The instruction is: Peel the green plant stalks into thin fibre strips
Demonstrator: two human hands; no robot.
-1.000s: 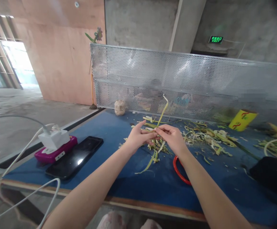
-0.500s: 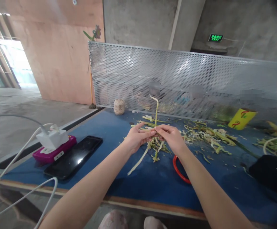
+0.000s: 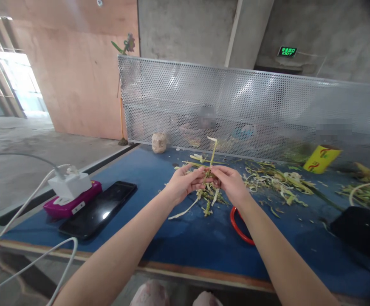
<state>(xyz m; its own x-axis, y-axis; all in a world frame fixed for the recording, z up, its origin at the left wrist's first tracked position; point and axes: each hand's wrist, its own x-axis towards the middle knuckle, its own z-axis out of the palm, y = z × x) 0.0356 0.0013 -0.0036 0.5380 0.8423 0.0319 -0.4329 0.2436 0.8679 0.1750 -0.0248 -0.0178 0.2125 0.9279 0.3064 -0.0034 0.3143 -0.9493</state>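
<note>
"One stalk [image 3: 213, 153], held where?"
"Above scraps [image 3: 207, 208], clamped in the grip of left hand [image 3: 182, 183] and right hand [image 3: 231, 182]."
"Room?"
"Blue counter [image 3: 185, 244] stretches between phone [image 3: 97, 211] and scraps, down to the near edge [image 3: 197, 272]."

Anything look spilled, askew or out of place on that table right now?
Yes: plant scraps lie strewn loose across the table, in untidy clumps. The yellow roll at right seems to lean, though lens distortion may cause that. No obvious damage.

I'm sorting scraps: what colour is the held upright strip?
The strip is yellow-green, whitish at its bent tip; head view.
</note>
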